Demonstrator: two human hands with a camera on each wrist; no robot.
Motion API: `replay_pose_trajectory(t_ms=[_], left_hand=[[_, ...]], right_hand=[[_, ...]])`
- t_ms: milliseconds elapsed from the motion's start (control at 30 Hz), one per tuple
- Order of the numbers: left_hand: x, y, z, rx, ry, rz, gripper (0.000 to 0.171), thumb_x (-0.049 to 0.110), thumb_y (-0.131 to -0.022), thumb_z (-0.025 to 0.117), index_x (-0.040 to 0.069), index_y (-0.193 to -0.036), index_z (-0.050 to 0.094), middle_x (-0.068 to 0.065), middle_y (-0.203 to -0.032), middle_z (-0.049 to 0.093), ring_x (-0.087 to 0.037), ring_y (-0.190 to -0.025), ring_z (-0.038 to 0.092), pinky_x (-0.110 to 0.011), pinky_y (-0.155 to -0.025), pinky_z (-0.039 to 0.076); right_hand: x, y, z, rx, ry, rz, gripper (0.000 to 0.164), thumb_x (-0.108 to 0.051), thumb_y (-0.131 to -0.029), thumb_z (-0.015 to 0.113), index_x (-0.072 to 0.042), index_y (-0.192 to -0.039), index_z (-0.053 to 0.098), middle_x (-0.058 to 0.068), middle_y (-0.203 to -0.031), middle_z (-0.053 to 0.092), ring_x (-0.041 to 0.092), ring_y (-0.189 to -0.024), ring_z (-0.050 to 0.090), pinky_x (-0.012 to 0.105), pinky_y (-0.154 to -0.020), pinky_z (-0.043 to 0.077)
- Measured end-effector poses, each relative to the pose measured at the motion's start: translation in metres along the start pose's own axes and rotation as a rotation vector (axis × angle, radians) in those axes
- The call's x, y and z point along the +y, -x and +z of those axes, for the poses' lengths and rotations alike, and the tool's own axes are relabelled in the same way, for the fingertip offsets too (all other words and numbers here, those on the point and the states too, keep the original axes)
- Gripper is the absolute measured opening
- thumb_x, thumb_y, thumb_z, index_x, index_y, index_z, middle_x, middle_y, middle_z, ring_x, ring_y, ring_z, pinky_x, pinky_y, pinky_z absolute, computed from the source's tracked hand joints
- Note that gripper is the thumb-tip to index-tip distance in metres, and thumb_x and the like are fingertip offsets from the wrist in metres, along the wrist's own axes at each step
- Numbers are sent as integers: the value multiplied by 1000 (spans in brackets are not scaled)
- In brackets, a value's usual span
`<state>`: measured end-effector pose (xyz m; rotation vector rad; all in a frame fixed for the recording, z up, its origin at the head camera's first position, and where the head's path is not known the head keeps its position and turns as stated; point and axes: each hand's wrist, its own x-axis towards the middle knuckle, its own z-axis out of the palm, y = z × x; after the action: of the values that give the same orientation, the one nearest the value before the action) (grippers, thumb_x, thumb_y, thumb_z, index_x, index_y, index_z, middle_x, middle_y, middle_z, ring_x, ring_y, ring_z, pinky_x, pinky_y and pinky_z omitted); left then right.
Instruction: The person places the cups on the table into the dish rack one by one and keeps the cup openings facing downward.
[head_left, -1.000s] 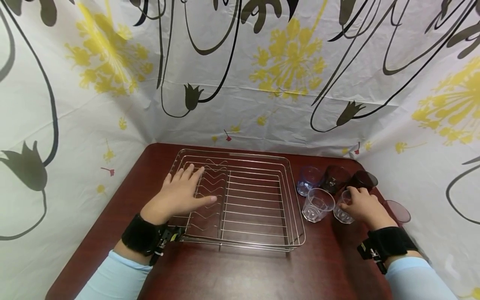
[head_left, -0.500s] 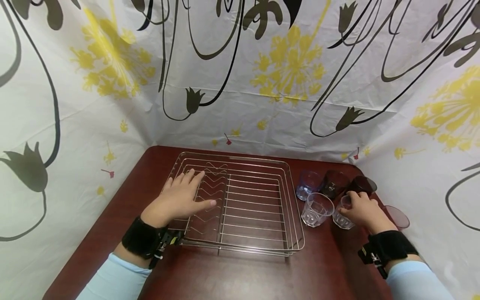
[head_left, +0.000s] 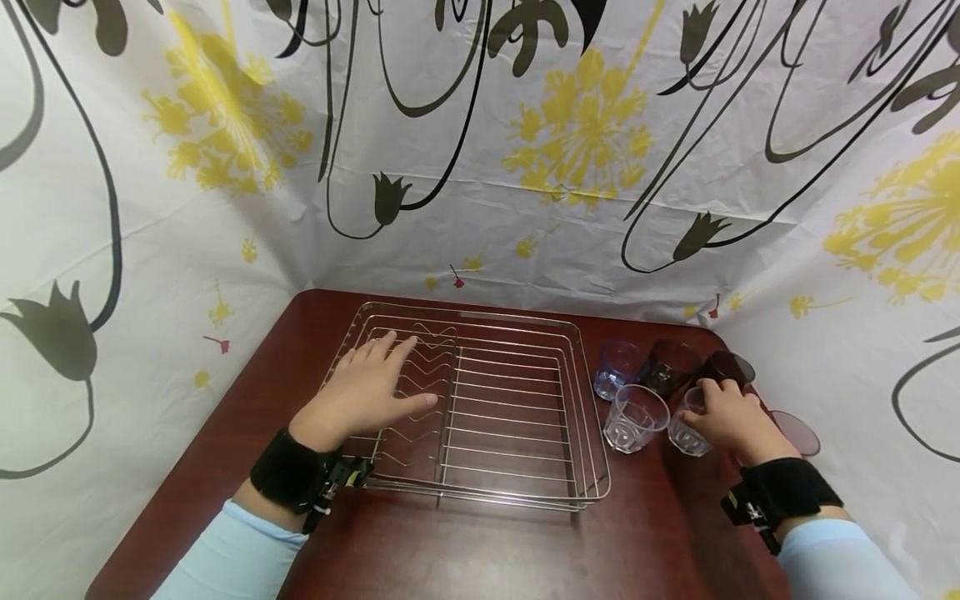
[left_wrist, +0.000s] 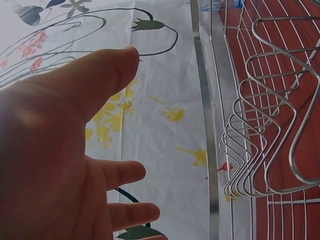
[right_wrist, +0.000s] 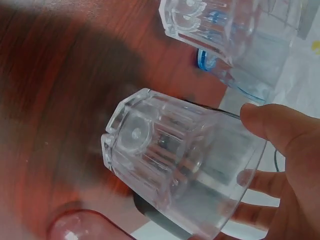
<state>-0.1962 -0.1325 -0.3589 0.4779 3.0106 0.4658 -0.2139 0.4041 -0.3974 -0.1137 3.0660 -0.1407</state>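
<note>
My right hand [head_left: 731,419] grips a clear faceted tumbler [right_wrist: 170,150] near its rim, thumb on one side and fingers round the other. The tumbler stands on the table at the right, its far side partly behind my fingers in the head view. Beside it is a second clear tumbler [head_left: 634,419]. Behind these two are a blue tumbler [head_left: 618,367], a dark brown tumbler [head_left: 667,367] and another dark tumbler [head_left: 726,367]. My left hand [head_left: 367,396], fingers spread and holding nothing, hovers over the left part of a wire dish rack [head_left: 510,493].
A pink-tinted tumbler [head_left: 797,433] stands by the right edge, partly behind my right wrist. Wavy wire dividers [left_wrist: 260,115] line the rack's left part. A patterned curtain [head_left: 480,150] encloses the dark red tabletop [head_left: 495,550] at the back and sides.
The head view has tilted slightly. Both hands stay nearly where they were, the right at the clear tumbler and the left over the rack.
</note>
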Motion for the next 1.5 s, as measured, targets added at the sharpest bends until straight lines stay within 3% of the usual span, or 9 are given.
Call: replay_pose_trajectory(t_ms=[300,567,767,1033,1267,1500], left_hand=[[2,-2,0,9,16,23,96,69,-90,58,10,-159,27,-25,-162,24,-47,-148,25,-65,-117,22],[3,-2,-2,22,6,18,90,63,-92,59,8,-157,31,-26,-160,27,-48,-145,30,-65,-113,30],[3,-3,-1,23,-18,14,85,63,-93,57,8,-155,36,-25,-157,33,-46,-143,34,-64,-112,31],[4,-2,0,20,-7,12,82,59,-94,59,8,-154,38,-24,-153,39,-44,-142,37,-62,-112,33],[5,-3,4,8,10,-2,85,60,-93,60,8,-155,35,-23,-153,40,-43,-142,38,-61,-112,34],[6,-5,0,14,3,6,85,58,-94,60,8,-156,33,-23,-154,39,-43,-143,36,-61,-113,34]], right_hand=[[-5,-1,-24,41,-10,34,77,-41,-93,64,15,-139,38,49,-130,33,75,-112,32,77,-91,32],[-13,-2,-45,140,3,22,68,-43,-89,67,8,-129,47,41,-115,44,67,-102,40,69,-80,37],[-20,-1,-59,143,17,36,72,-51,-89,66,7,-128,47,39,-116,42,65,-101,39,67,-73,40],[-41,1,-69,186,43,5,72,-55,-88,66,3,-127,49,37,-117,44,59,-102,39,67,-78,39],[-60,-1,-73,232,56,-32,73,-50,-89,66,1,-137,46,39,-123,42,63,-105,39,71,-81,38],[-86,-9,-79,240,47,-57,67,-46,-88,64,-1,-135,48,35,-126,42,60,-108,39,70,-81,39]])
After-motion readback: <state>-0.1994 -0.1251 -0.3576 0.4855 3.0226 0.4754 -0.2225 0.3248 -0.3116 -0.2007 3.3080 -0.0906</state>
